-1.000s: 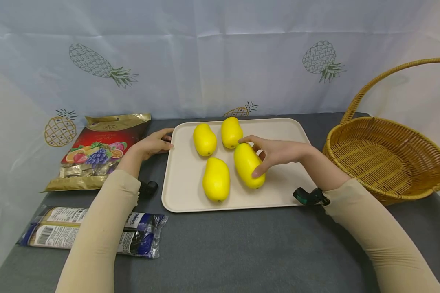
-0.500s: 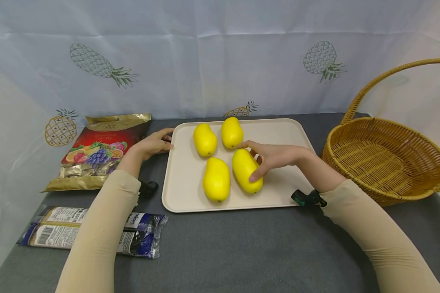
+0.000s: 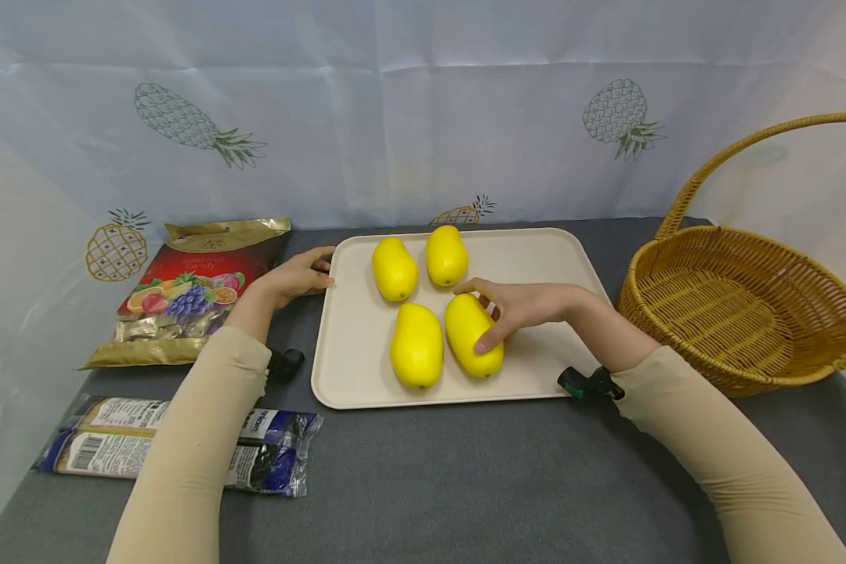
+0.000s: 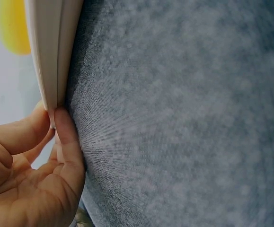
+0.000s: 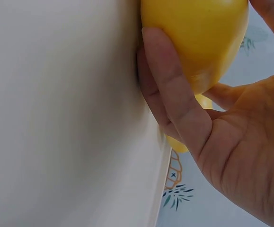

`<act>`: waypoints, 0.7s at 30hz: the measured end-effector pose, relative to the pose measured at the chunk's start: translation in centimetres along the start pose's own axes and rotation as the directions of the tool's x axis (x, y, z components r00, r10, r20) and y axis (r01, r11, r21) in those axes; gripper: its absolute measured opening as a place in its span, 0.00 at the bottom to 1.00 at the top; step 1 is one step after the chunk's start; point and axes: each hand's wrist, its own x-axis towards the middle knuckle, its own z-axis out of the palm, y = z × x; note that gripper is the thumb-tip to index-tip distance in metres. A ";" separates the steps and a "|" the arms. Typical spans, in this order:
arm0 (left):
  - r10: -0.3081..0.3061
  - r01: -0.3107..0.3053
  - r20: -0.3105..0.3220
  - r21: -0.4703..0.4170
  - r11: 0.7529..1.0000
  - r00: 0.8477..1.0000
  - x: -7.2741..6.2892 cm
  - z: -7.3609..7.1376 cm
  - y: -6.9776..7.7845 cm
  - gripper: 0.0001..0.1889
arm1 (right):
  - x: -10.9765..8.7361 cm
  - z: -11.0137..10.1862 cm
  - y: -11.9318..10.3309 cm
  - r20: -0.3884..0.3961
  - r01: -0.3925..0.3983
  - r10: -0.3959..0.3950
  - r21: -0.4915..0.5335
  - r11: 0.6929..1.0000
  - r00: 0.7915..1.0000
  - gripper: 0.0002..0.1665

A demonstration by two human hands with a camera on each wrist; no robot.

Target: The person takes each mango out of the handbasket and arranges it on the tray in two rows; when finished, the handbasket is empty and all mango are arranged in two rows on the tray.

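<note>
A cream tray point(image 3: 550, 313) bears several yellow mangoes. My right hand point(image 3: 532, 307) grips the front right mango point(image 3: 474, 337) from its right side, thumb near the front end and fingers at the back. In the right wrist view, fingers point(image 5: 174, 90) curl against this mango point(image 5: 196, 42), close to the tray's surface. Just left of it lies another mango point(image 3: 416, 346). Two more, a back left mango point(image 3: 395, 269) and a back right mango point(image 3: 446, 256), lie behind. My left hand point(image 3: 296, 276) pinches the tray's left rim between thumb and fingers, as the left wrist view shows.
A wicker basket point(image 3: 733, 313) with a tall handle stands right of the tray. At the left lie a red and gold candy bag point(image 3: 190, 294) and a blue-ended clear packet point(image 3: 275, 454), partly under my left forearm. A pineapple-print cloth point(image 3: 409, 117) hangs behind.
My right hand has brought its mango forward and slightly left, down onto the tray beside the front left mango. The left hand stays at the rim.
</note>
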 end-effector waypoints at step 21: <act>-0.005 0.005 0.006 0.020 1.000 1.000 -0.2 0.0 0.2 0.37 | -0.1 0.0 -0.4 0.040 -0.060 0.060 0.001 0.998 0.997 0.60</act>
